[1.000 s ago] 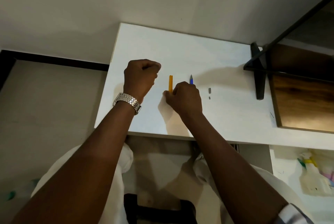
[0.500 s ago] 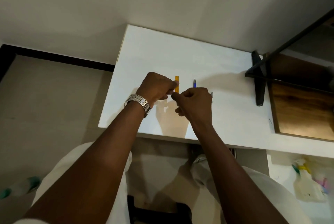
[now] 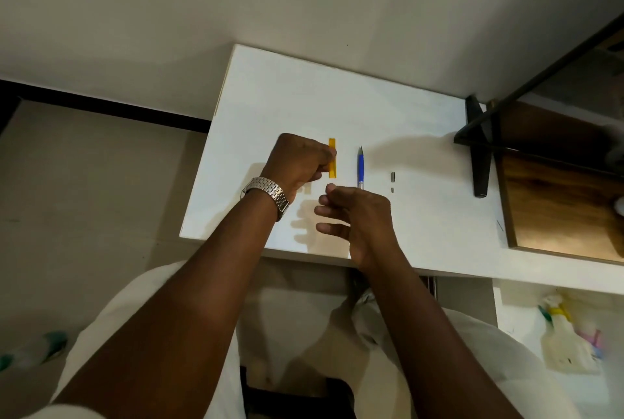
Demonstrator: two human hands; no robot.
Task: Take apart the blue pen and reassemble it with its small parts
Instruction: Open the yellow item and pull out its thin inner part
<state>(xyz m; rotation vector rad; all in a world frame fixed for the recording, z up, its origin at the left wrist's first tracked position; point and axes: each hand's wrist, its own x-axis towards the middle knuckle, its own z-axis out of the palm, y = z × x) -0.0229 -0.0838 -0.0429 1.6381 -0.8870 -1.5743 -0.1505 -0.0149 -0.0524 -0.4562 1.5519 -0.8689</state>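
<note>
Pinching the orange tube (image 3: 332, 158) with my left hand (image 3: 300, 162), I keep my right hand (image 3: 354, 219) loose and empty near the counter's (image 3: 422, 216) front edge. The blue pen (image 3: 361, 167) lies mid-counter just beyond it. A careless sweep could scatter the two small parts (image 3: 392, 179) beside it.

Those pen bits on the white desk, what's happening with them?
A person is working on a pen taken apart on the white desk. The left hand pinches an orange piece. The right hand hovers open, holding nothing. The blue pen part and two small grey parts lie untouched on the desk to the right.
</note>
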